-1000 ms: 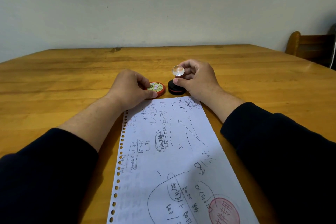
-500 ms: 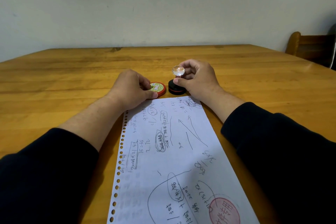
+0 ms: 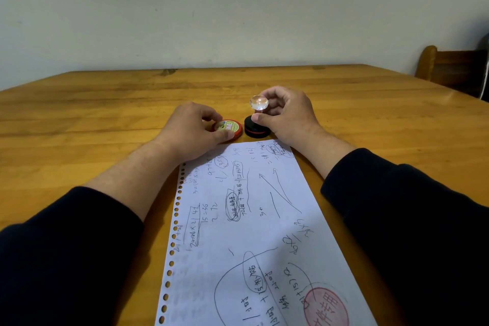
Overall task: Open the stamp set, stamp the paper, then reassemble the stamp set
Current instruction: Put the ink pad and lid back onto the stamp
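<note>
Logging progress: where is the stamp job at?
Done: a red imprint is on the paper. In hand: right hand holds the stamp; left hand grips the red tin. Left: reassembling the set, apparently.

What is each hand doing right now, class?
Left hand: closed on the red ink pad.
Right hand: closed on the stamp, below its clear knob.
</note>
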Tool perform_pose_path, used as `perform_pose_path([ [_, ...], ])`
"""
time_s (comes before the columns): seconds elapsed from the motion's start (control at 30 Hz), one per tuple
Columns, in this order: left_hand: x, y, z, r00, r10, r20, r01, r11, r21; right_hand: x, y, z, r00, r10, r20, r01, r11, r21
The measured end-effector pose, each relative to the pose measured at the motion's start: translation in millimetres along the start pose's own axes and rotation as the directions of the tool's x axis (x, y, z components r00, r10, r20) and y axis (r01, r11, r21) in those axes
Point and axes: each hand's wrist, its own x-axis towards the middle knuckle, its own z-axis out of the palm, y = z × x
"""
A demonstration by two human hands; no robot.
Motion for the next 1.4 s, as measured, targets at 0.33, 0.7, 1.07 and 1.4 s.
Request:
perform_pose_path([
  [0.33, 3, -1, 3, 0.997, 0.074, 0.024, -0.075, 0.997, 0.008, 2, 3, 1, 1.0, -0.014, -0.002, 0.014, 1.0, -0.007],
  [0.7, 6, -3, 9, 0.998, 0.063, 0.011, -0.063, 0.998, -0.013, 3, 5, 1, 1.0, -0.019, -0.013, 0.019, 1.0, 0.004],
  [1.07, 0, -2, 7, 0.997, 0.079, -0.005, -0.079, 0.995, -0.057, 0, 6, -1, 0.999, -0.037, 0.017, 0.037, 0.999, -0.003],
  [1.4, 4, -10, 9, 1.0, 0.017, -0.006, -0.018, 0.993, -0.119, 0, 7, -1, 0.984, 0.044, 0.173, 0.008, 0.958, -0.288],
])
